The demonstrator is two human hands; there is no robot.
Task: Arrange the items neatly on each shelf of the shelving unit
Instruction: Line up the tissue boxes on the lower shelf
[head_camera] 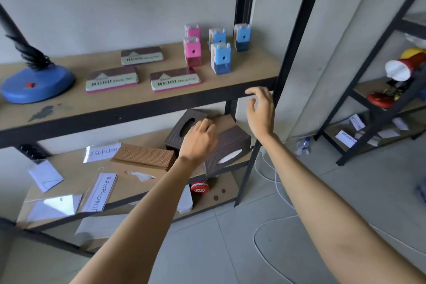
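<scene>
A: What is the left hand [199, 139] doing on the middle shelf [69, 163]?

B: It lies over the corner of the dark brown tissue box [184, 128], fingers curled down onto the top as if gripping it. I judge the box is about to be turned or shifted, since it sits askew against the tilted tissue box [230, 147] on its right, which leans with its slot facing outward.

A: And the right hand [259, 110]?

B: Empty, fingers loosely spread, hovering by the front edge of the upper shelf [230, 80] near the black upright post [288, 53]. It looks poised to steady or reach in.

A: Anything else down there?

B: A tan textured box [145, 157] lies flat to the left, touching the dark one. Paper name signs [101, 191] and folded white cards [46, 175] are scattered nearer left, none lined up.

A: The upper shelf?

B: Tidier already: three stamp pads [111, 78] in a loose group, pink and blue sharpeners [220, 59] standing in rows at the far right, a blue lamp base [36, 85] at the left. So the middle shelf is probably the one in hand.
</scene>
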